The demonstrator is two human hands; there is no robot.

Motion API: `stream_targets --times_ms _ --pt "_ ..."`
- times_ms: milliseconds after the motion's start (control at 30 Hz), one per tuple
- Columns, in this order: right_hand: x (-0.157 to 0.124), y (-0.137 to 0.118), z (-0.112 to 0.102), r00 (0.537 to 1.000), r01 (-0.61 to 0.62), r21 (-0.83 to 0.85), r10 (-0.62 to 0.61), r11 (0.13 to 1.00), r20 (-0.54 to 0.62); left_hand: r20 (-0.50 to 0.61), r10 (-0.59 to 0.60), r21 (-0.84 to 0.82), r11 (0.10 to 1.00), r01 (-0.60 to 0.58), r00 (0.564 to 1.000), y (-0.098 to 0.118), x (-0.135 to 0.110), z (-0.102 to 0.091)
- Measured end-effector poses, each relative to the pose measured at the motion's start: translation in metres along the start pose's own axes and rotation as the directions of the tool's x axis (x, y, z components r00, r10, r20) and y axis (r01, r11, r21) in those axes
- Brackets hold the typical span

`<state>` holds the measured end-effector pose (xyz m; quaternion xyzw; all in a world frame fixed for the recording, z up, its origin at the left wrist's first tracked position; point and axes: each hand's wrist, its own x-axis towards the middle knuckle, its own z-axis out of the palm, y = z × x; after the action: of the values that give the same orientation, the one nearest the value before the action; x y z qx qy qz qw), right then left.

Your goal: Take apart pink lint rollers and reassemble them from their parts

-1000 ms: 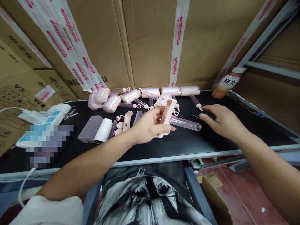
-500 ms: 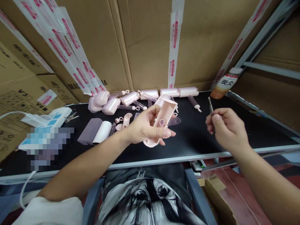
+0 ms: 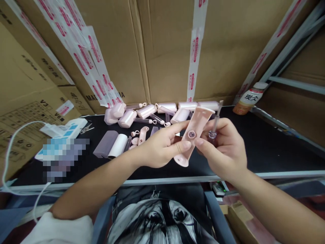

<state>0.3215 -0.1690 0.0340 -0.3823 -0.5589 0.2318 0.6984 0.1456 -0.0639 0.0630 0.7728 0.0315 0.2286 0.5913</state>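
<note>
My left hand is closed on a pink plastic frame piece, held up tilted above the black table, its flat side with a round hole facing me. My right hand is closed on a thin metal pin that sticks up behind the frame, and its thumb touches the frame's right edge. A clear tube seems to sit inside the frame; I cannot tell how far in it is.
Pink roller parts and clear tubes lie along the back of the table. A grey cover and white roll lie to the left. A drink bottle stands back right. Cardboard boxes wall the back; a white device with cable sits left.
My right hand picked the pin up from the table and carried it left to the frame. My left hand lifted and turned the frame so its flat side faces me.
</note>
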Motion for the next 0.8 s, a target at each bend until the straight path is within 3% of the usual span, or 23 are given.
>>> stream_targets --times_ms 67,167,233,267,333,400,500,567,633,700,800 --pt "-0.001 0.003 0.002 1.000 -0.010 0.082 0.009 0.997 0.010 -0.017 0.062 0.235 0.970 -0.056 0.998 0.003 -0.001 -0.008" --pt "0.002 0.007 0.009 0.999 -0.043 0.232 0.040 0.972 0.017 -0.027 0.261 0.589 0.784 -0.196 0.965 0.002 0.005 -0.015" --pt "0.008 0.008 0.015 0.998 -0.064 0.305 0.056 0.950 0.033 -0.011 0.395 0.707 0.653 -0.272 0.919 -0.003 0.010 -0.017" --pt "0.012 0.009 0.017 0.997 -0.074 0.329 0.059 0.942 0.056 -0.008 0.435 0.717 0.630 -0.298 0.900 -0.006 0.012 -0.018" --pt "0.020 0.009 0.017 0.988 -0.116 0.338 0.074 0.934 0.135 -0.060 0.442 0.666 0.686 -0.294 0.895 -0.013 0.012 -0.023" --pt "0.025 0.007 0.010 0.978 -0.132 0.280 0.080 0.951 0.190 -0.166 0.367 0.544 0.808 -0.225 0.915 -0.018 0.007 -0.032" --pt "0.028 -0.001 -0.011 0.983 0.022 -0.056 -0.011 0.998 0.181 -0.310 0.250 0.370 0.920 -0.126 0.917 -0.019 -0.004 -0.047" --pt "0.027 -0.005 -0.023 0.957 0.220 -0.358 -0.129 0.907 0.260 -0.348 0.225 0.349 0.932 -0.097 0.910 -0.018 -0.010 -0.055" --pt "0.027 -0.007 -0.030 0.902 0.392 -0.530 -0.199 0.752 0.384 -0.359 0.232 0.399 0.914 -0.076 0.904 -0.019 -0.015 -0.059" --pt "0.030 -0.007 -0.030 0.857 0.487 -0.582 -0.225 0.652 0.464 -0.380 0.212 0.421 0.906 -0.035 0.901 -0.022 -0.019 -0.062" --pt "0.045 -0.007 -0.023 0.820 0.527 -0.597 -0.178 0.604 0.544 -0.459 0.145 0.357 0.934 0.033 0.877 -0.029 -0.023 -0.066"
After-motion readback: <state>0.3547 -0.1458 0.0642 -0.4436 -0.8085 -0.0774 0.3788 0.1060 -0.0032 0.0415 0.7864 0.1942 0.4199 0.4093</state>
